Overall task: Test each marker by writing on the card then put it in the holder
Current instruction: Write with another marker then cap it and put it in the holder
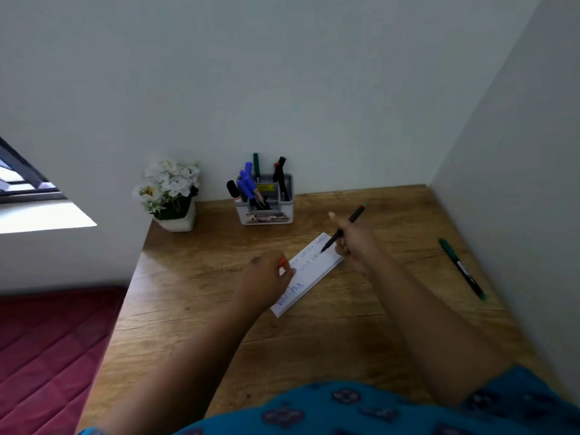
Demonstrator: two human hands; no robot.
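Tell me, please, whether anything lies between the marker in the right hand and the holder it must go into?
Nothing visible does: bare desk separates the black marker in the right hand from the holder, though markers already crowd its compartments.

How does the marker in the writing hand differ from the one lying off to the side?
The held marker is gripped by the right hand, tilted, tip on the card. The green-capped marker lies flat on the desk, untouched, near the wall. Both have dark, slim barrels.
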